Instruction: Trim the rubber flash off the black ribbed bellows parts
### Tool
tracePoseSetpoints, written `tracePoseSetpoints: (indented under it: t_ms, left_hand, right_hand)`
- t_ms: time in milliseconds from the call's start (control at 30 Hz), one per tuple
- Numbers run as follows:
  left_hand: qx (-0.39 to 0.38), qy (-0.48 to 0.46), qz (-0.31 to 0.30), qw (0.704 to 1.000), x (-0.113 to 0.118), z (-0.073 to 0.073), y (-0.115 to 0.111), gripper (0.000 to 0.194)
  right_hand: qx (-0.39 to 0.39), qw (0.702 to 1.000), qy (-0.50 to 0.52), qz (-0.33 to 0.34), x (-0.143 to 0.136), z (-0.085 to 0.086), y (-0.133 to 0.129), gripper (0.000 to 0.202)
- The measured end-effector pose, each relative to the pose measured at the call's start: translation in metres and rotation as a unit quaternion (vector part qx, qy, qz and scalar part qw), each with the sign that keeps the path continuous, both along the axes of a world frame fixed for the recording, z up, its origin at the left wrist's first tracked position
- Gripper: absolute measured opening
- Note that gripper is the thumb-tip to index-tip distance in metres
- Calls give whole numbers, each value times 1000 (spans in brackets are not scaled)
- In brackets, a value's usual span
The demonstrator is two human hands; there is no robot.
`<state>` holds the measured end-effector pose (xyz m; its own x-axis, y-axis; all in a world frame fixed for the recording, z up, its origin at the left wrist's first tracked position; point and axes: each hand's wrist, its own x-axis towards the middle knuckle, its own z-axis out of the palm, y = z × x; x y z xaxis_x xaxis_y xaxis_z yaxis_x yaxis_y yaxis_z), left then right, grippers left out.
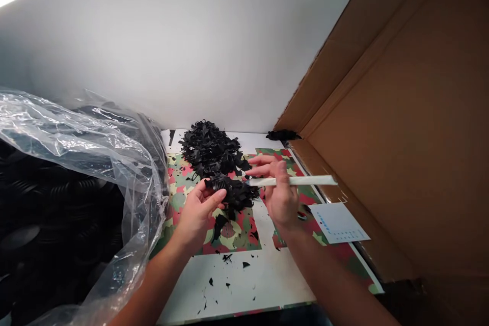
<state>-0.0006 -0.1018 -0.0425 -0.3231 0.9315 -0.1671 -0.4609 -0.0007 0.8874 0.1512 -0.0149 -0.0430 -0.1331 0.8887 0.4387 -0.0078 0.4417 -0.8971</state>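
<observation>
My left hand (pixel 200 206) is closed on a small black ribbed part (pixel 219 184), thumb on the near side. In my right hand (pixel 281 196) is a long white-handled tool (pixel 311 180), lying almost level and pinched under the thumb, with the other fingers stretched toward the left. Its tip reaches the black scraps beside the ribbed part, and I cannot make out the tip's shape. Just beyond both hands rises a heap of black shredded scraps (pixel 208 147). More loose scraps (pixel 242 196) lie right under the ribbed part.
At left, a clear plastic bag (pixel 143 163) holds many black ribbed parts (pixel 76 188). Camouflage-patterned sheets (pixel 239 237) cover part of the white tabletop (pixel 229 285). A printed card (pixel 340 222) lies at right, near a tall cardboard wall (pixel 401 112). Small black bits dot the front.
</observation>
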Motion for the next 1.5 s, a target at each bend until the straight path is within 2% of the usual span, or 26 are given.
tracePoseSetpoints:
  t_ms: [100,167,233,367,467,633,700,833,900,1033,1167,1233,1267,1367,1433,1500]
  left_hand:
    - [2,17,3,1000,1,-1,-1,37]
    - [3,22,6,1000,1,-1,-1,38]
    - [3,17,6,1000,1,-1,-1,40]
    - [-2,14,0,1000,1,-1,1,41]
    - [-1,34,-10,999,0,-2,2,40]
    - [-2,81,-10,997,-1,-5,1,36]
    - [-3,114,-1,993,-1,-3,1,33]
    - [15,184,28,982,0,1,1,29]
    - [26,167,29,985,3,2,2,31]
    - [5,34,1,999,6,4,1,40]
    - [-12,-84,-90,992,7,12,-4,52]
    - [-14,-112,-133,985,6,15,-6,62]
    - [-11,-117,-139,983,5,15,-6,62]
    - [4,-102,-89,991,3,10,-3,48]
    - [9,-84,-35,996,3,6,0,44]
    - [7,-71,-2,997,3,3,4,43]
  right_hand:
    - [-26,997,-17,68,5,-2,-2,75]
    - [-29,993,-21,114,6,-3,-5,57]
    - [-25,991,-26,130,5,-3,-9,33]
    - [17,990,-48,130,1,-3,-15,10]
    - [90,984,-83,125,3,-1,-16,8]
    - [120,971,-144,150,8,1,-15,8]
    - [156,962,-164,150,6,-2,-18,9]
    - [235,950,-186,87,-3,-13,-16,18]
    - [209,950,-229,37,-4,-16,-8,19]
    - [100,947,-304,-21,6,-16,13,15]
    - [64,959,-271,-52,12,-10,19,15]
    - [24,970,-240,-30,11,-7,18,15]
    - [-4,976,-216,8,10,-6,17,16]
    - [-73,986,-81,126,10,-6,16,17]
    - [-88,987,15,135,11,-6,15,12]
    - [-82,988,47,122,11,-4,10,15]
